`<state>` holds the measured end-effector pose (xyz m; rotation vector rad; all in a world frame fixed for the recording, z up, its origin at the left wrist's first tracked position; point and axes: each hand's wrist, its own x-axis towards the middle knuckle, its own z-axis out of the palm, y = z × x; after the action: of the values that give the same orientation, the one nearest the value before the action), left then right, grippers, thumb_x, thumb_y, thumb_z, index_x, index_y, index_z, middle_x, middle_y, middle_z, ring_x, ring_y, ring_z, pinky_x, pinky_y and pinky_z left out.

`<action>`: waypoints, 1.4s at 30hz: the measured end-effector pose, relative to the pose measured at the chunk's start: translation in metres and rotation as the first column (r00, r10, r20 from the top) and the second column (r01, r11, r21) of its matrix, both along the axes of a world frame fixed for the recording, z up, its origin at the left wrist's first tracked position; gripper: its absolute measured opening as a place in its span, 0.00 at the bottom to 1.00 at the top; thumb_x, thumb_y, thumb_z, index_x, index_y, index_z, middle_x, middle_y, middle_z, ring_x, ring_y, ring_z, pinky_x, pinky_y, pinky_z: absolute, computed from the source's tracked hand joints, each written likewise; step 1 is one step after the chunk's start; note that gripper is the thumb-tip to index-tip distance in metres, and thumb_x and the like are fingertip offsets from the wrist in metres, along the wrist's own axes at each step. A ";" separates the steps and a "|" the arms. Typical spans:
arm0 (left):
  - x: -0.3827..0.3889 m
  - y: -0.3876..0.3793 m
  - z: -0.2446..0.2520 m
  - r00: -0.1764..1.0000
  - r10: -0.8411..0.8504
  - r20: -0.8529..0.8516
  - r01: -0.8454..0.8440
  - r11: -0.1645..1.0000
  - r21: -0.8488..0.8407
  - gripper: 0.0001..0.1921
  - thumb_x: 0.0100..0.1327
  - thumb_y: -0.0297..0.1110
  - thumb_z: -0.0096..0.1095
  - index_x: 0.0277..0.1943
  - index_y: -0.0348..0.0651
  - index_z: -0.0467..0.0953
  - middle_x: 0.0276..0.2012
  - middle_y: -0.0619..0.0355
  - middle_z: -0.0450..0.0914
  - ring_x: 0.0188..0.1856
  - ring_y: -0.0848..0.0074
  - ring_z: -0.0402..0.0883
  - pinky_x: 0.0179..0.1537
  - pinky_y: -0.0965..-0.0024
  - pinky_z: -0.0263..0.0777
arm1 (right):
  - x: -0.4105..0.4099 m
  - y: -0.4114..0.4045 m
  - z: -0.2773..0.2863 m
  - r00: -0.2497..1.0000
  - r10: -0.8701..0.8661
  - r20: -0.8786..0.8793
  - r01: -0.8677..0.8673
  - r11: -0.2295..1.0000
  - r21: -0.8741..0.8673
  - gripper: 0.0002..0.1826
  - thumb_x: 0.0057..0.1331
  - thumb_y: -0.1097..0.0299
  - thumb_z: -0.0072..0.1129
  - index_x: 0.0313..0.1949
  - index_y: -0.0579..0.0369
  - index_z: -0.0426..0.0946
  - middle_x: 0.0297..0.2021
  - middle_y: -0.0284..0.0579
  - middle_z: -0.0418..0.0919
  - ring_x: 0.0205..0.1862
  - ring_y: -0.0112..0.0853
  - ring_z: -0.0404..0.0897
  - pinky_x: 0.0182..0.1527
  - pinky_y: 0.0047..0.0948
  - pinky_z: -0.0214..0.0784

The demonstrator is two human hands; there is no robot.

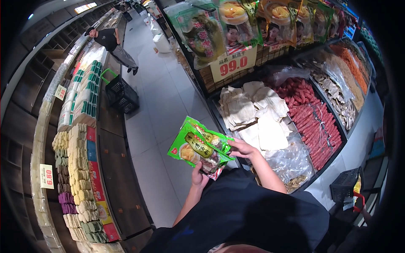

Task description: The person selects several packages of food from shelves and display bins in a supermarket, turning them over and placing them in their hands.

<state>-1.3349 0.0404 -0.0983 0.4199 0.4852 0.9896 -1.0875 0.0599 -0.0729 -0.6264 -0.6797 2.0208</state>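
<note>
Two green plastic packets of dried soup ingredients are held up in front of my torso, one overlapping the other. The front packet (197, 147) bears printed writing and a picture of a bowl of soup; through its clear lower window dark and pale dried pieces show. Behind it, the second packet (215, 140) is partly hidden. My left hand (200, 177) grips the front packet's lower edge, thumb on top. At the right-hand edges, my right hand (242, 148) has its fingers on the packets. Flat pale dried squid sheets (272, 129) lie in a display bin just beyond the right hand.
Dried red sausages (311, 123) fill the neighbouring compartment. Similar packets (281, 19) hang on a wire rack above a price sign (233, 64). Left across the aisle, shelves hold bundled noodles (80, 177). A black basket (121, 95) and a person (110, 41) stand along that aisle.
</note>
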 end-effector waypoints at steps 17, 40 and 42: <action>0.008 0.000 0.004 0.974 -0.177 0.140 0.176 0.984 0.022 0.30 0.65 0.36 0.59 0.65 0.34 0.59 0.60 0.46 0.70 0.61 0.57 0.72 0.64 0.51 0.64 | 0.088 0.010 0.092 0.733 -0.517 -0.441 0.649 0.727 0.226 0.25 0.69 0.55 0.53 0.60 0.55 0.67 0.55 0.49 0.75 0.55 0.40 0.76 0.58 0.42 0.70; 0.010 0.004 -0.001 0.986 -0.126 0.105 0.127 0.992 -0.004 0.29 0.67 0.36 0.56 0.66 0.35 0.57 0.61 0.47 0.69 0.62 0.57 0.71 0.64 0.50 0.63 | 0.133 0.051 0.214 0.588 -0.662 -0.465 0.806 0.427 0.410 0.26 0.70 0.54 0.51 0.61 0.58 0.66 0.55 0.48 0.75 0.56 0.41 0.76 0.63 0.45 0.65; 0.011 0.004 0.002 0.989 -0.116 0.091 0.116 0.993 0.001 0.29 0.67 0.36 0.56 0.66 0.35 0.57 0.61 0.47 0.69 0.62 0.57 0.71 0.64 0.50 0.63 | 0.136 0.057 0.210 0.513 -0.727 -0.456 0.854 0.379 0.357 0.25 0.71 0.54 0.50 0.60 0.57 0.67 0.54 0.48 0.76 0.55 0.41 0.77 0.61 0.46 0.68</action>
<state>-1.3240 0.0446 -0.0964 0.3924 0.3764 0.8908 -0.9515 0.1165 0.1372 -0.2576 -0.5977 0.8573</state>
